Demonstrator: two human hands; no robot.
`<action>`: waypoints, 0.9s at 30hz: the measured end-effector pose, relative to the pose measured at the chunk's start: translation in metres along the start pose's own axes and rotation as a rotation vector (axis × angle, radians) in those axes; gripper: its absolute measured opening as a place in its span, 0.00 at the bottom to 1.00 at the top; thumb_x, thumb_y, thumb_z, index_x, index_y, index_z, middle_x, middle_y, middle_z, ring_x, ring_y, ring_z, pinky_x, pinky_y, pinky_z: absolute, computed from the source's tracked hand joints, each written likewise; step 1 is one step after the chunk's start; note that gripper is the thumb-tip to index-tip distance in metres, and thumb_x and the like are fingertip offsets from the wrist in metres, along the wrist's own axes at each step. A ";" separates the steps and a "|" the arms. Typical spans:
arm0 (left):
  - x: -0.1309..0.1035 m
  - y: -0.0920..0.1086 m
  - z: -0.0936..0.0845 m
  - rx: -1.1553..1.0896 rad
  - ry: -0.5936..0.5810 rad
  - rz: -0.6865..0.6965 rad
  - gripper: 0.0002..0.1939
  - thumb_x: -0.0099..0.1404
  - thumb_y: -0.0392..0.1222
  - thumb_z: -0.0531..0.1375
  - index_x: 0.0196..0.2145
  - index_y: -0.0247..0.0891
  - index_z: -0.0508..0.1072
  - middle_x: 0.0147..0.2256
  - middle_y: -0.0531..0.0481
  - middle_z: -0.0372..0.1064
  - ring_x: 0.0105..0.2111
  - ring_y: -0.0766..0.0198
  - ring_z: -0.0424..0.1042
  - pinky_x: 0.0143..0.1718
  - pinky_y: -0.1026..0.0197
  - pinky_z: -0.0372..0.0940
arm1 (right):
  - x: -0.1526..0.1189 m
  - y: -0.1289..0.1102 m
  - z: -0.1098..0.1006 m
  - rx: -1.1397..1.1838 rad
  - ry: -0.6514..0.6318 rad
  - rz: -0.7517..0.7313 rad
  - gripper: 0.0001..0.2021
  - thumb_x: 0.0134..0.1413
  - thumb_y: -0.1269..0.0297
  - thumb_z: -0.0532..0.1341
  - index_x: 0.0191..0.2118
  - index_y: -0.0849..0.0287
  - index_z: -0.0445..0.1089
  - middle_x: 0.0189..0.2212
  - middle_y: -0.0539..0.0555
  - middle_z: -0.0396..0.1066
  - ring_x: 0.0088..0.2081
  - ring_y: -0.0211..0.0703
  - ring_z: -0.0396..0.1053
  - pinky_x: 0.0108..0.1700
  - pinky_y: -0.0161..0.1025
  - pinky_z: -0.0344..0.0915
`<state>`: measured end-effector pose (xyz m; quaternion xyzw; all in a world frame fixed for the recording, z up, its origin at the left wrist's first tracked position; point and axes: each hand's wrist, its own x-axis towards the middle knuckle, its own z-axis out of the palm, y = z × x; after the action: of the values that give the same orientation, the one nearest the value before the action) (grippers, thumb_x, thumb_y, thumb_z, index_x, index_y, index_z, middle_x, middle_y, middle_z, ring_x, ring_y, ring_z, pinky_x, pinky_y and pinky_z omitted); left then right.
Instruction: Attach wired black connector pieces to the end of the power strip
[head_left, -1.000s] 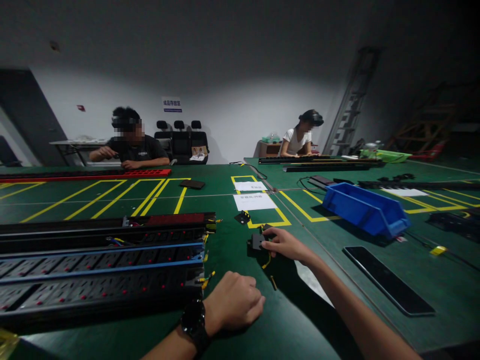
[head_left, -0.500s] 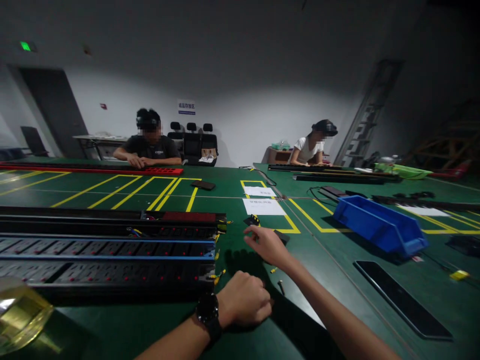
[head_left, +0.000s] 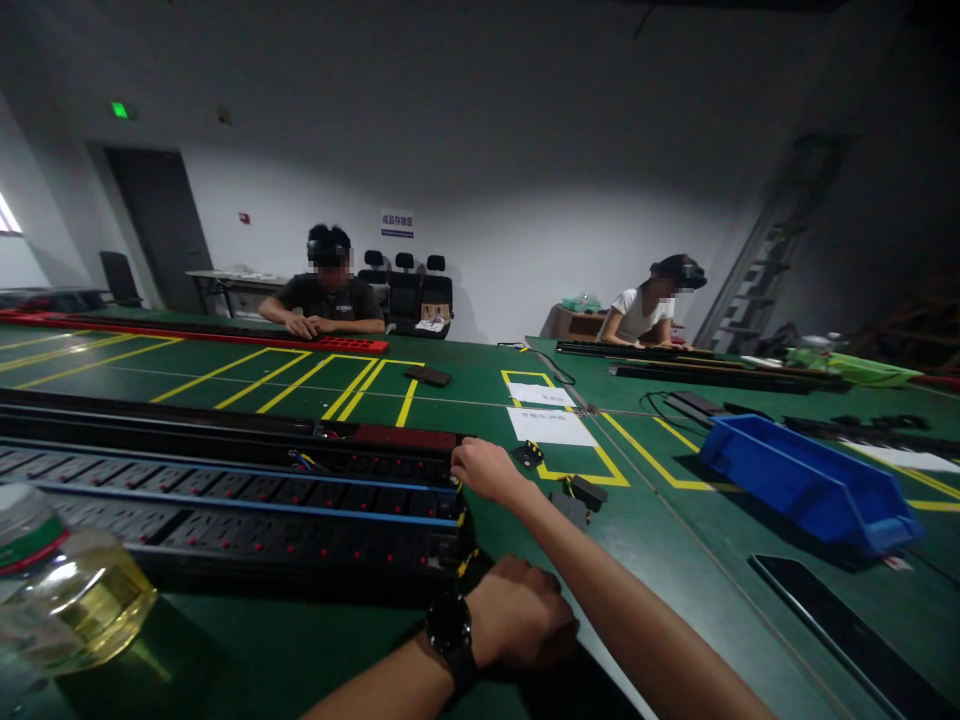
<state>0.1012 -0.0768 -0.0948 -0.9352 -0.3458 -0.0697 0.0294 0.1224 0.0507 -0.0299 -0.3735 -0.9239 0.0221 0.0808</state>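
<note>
Several long black socket strips [head_left: 300, 535], with rows of outlets and small red dots, lie side by side on the left of the green table. My right hand [head_left: 487, 468] reaches to the right end of the rear strip, fingers pressed together there. Whatever those fingers pinch is hidden. Close to the front strip's end, my left hand [head_left: 525, 612], with a black watch [head_left: 450, 624] on its wrist, is curled into a fist; its contents cannot be seen. Short yellow wire ends [head_left: 466, 562] stick out from the strip ends between my hands.
A bottle of yellow liquid [head_left: 82, 590] stands front left. To the right are a blue bin [head_left: 806, 480] and a phone-like dark slab [head_left: 847, 635]. Small black parts [head_left: 589, 492] and paper sheets [head_left: 551, 426] lie beyond my right arm. Two people [head_left: 337, 290] sit across the table.
My right hand has moved left to the rear strip's end, and its fingers have closed. My left hand stays fisted near the front strip. The view has swung slightly left.
</note>
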 end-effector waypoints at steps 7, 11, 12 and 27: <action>0.002 0.001 0.001 -0.002 -0.023 -0.022 0.14 0.70 0.48 0.56 0.34 0.41 0.78 0.33 0.47 0.78 0.28 0.58 0.75 0.23 0.59 0.59 | 0.000 0.005 -0.003 0.303 0.198 -0.054 0.07 0.64 0.65 0.61 0.39 0.57 0.77 0.39 0.54 0.76 0.39 0.40 0.72 0.41 0.34 0.62; 0.003 0.004 -0.011 -0.036 -0.070 -0.054 0.11 0.65 0.47 0.61 0.32 0.40 0.80 0.32 0.46 0.78 0.28 0.57 0.76 0.24 0.60 0.61 | -0.032 0.056 -0.008 0.328 0.291 0.030 0.07 0.61 0.62 0.62 0.35 0.57 0.76 0.33 0.54 0.75 0.35 0.42 0.70 0.38 0.36 0.61; 0.003 0.005 -0.013 -0.041 -0.066 -0.074 0.12 0.66 0.48 0.60 0.31 0.39 0.80 0.31 0.46 0.78 0.27 0.57 0.76 0.24 0.60 0.62 | -0.044 0.073 -0.010 0.322 0.297 0.058 0.09 0.61 0.61 0.62 0.33 0.58 0.76 0.32 0.54 0.76 0.34 0.43 0.70 0.38 0.37 0.61; 0.003 0.007 -0.025 -0.076 -0.063 -0.111 0.18 0.71 0.45 0.56 0.25 0.37 0.75 0.28 0.49 0.73 0.24 0.64 0.70 0.25 0.62 0.57 | -0.179 0.206 0.012 0.413 0.226 0.401 0.14 0.53 0.56 0.60 0.24 0.59 0.74 0.22 0.55 0.71 0.26 0.44 0.65 0.29 0.40 0.56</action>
<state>0.1055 -0.0826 -0.0696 -0.9168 -0.3949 -0.0548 -0.0210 0.3882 0.0749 -0.0866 -0.5240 -0.7929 0.1831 0.2513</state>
